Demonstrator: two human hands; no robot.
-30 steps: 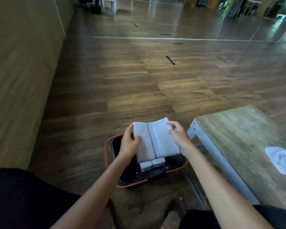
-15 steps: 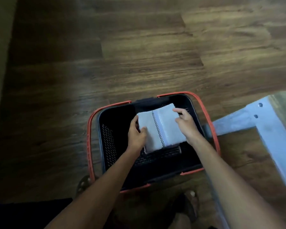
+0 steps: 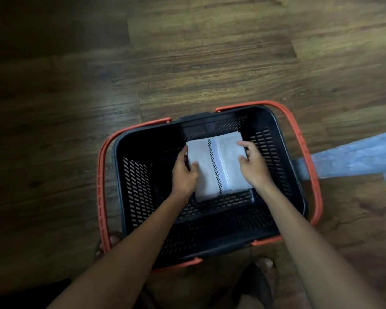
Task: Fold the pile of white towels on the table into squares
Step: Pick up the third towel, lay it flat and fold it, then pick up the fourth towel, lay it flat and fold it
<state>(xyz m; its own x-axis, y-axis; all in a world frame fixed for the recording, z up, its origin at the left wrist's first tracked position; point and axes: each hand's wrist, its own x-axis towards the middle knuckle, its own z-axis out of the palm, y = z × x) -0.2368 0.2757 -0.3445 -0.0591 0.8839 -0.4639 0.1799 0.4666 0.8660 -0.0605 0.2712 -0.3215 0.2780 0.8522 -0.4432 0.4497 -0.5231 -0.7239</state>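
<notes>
The folded towel (image 3: 218,166) (one neat square with a checked stripe) lies toward the 12 o'clock end of the black basket (image 3: 136,186). The left hand (image 3: 184,172) grips its 9 o'clock edge and the right hand (image 3: 252,166) its 3 o'clock edge, fingers curled round it. This one is done, I'd judge — whatever is left to fold is out of view.

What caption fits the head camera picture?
Left hand and right hand hold a folded towel inside a black basket.

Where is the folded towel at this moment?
In the head view, the folded towel sits low inside the black basket, near its far wall, held between the left hand on its left edge and the right hand on its right edge.
</notes>
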